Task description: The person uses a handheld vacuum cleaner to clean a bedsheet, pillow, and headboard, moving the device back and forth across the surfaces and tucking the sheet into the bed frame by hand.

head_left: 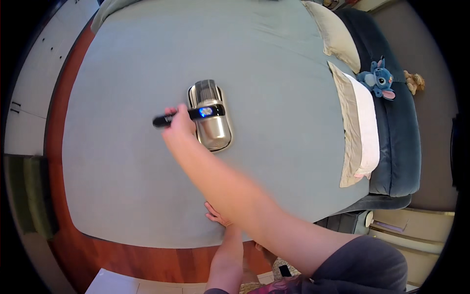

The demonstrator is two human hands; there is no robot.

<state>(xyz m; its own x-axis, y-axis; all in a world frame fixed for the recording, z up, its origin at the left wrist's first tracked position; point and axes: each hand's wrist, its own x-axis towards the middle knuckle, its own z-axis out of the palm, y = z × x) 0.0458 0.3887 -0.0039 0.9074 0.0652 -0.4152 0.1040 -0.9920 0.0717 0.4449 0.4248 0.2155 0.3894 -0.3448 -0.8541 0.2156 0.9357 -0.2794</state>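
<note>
My right hand (180,121) is wrapped around the black handle of a handheld mattress vacuum (214,130). The vacuum has a metallic champagne-coloured body, a clear dust cup at its far end and a lit blue display on the handle bar. It sits on the grey-green fitted sheet (139,183) near the middle of the bed. My left hand (219,217) rests on the sheet close to the near edge, its fingers apart and holding nothing I can see. The right forearm crosses above it and covers part of it.
Along the right, pillows (361,128) lie before a dark blue upholstered headboard (402,147). A blue plush toy (378,80) leans there, with a small brown plush (414,82) behind. Reddish wood flooring (154,259) borders the bed, and white cabinets (33,84) stand left.
</note>
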